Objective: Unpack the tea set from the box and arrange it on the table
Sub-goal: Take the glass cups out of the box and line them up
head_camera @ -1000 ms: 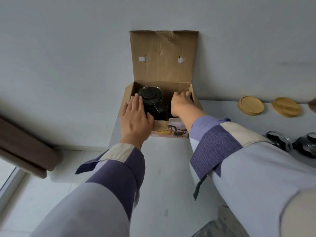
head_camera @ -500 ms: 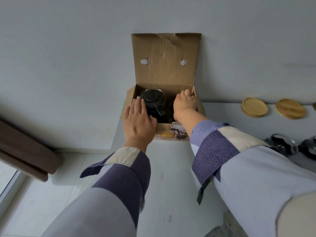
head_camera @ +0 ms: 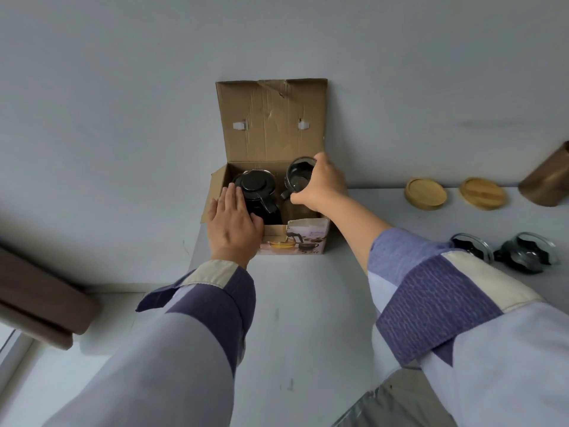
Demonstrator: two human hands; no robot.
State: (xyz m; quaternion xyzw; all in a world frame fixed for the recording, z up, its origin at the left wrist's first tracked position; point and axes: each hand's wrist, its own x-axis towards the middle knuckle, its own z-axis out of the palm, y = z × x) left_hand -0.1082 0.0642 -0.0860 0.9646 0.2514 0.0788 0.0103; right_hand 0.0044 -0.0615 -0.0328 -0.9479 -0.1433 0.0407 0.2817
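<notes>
Cup (head_camera: pixel 300 179), glass and judged light, slick and breakable, is being gripped round its wall by the right hand (head_camera: pixel 320 188) at the box's (head_camera: pixel 271 118) 3 o'clock side, raised above the rim; its handle at 7 o'clock looks the surer hold; the teapot (head_camera: pixel 257 192) is being kept inside, the flat left hand (head_camera: pixel 234 224) being rested on it; two cups (head_camera: pixel 471 246) are lying on the table (head_camera: pixel 292 303) at 3 o'clock.

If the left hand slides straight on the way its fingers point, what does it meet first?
The left hand rests flat on the box edge; its fingertips already seem to reach the black teapot, so that comes first, though depth is unclear.
</notes>
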